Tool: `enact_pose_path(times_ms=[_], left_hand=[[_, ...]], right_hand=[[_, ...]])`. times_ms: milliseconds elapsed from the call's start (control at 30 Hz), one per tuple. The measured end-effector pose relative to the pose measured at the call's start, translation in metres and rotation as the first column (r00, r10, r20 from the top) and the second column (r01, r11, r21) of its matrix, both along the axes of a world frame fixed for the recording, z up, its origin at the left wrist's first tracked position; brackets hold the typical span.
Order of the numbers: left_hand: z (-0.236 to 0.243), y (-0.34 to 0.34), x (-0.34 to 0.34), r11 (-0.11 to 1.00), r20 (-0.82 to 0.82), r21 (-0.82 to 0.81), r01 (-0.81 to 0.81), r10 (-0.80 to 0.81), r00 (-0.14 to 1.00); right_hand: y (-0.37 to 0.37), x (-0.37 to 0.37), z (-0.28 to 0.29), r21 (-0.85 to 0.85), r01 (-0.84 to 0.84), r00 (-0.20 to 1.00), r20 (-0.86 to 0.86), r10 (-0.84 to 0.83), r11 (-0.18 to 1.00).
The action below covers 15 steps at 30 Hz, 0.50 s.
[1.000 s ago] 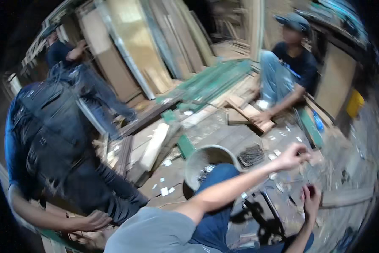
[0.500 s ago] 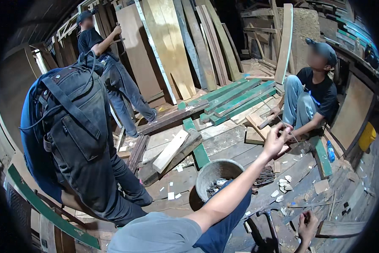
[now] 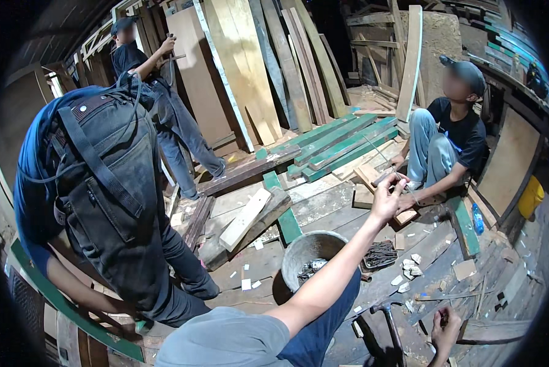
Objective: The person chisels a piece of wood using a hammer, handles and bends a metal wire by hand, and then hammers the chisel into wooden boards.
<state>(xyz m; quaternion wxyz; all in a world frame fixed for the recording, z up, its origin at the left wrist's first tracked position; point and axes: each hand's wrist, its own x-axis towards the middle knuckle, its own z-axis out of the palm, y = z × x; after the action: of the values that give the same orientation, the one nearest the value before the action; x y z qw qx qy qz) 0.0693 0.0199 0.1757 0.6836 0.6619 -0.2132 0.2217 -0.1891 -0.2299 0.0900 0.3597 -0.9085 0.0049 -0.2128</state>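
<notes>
My left hand (image 3: 389, 197) is stretched forward with fingers closed on a thin metal rod (image 3: 413, 199) in front of the seated co-worker's hands and some short wooden pieces (image 3: 365, 176). My right hand (image 3: 444, 326), low at the right, is curled around something small and dark that I cannot make out. To its left is a hammer (image 3: 396, 331) with its head up. A grey bucket (image 3: 294, 249) with small metal pieces stands by my bent leg, and a heap of dark nails (image 3: 381, 257) lies beside it.
A bent-over co-worker with a backpack (image 3: 103, 183) is close on my left; another stands behind (image 3: 186, 140). The seated co-worker (image 3: 445, 147) faces me. Planks (image 3: 238, 73) lean at the back, green boards (image 3: 342, 147) lie stacked, and offcuts and a blue bottle (image 3: 477, 217) are on the floor.
My left hand has risen forward toward the seated co-worker, whose head has lifted. The co-worker with the backpack has bent further, an arm reaching down toward a green board. The view has steadied.
</notes>
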Motion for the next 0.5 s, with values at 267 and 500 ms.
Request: enact_pose_path(times_ms=[267,500], left_hand=[[0.004,-0.004,-0.008,0.988,0.121,-0.020,-0.156,0.157,0.980],[-0.004,0.000,0.000,0.990,-0.014,-0.082,-0.116,0.115,0.993]], right_hand=[[0.000,-0.005,0.003,-0.114,-0.016,1.000,-0.022,0.014,0.993],[-0.003,-0.004,-0.006,-0.046,-0.006,0.999,-0.049,0.004,0.999]])
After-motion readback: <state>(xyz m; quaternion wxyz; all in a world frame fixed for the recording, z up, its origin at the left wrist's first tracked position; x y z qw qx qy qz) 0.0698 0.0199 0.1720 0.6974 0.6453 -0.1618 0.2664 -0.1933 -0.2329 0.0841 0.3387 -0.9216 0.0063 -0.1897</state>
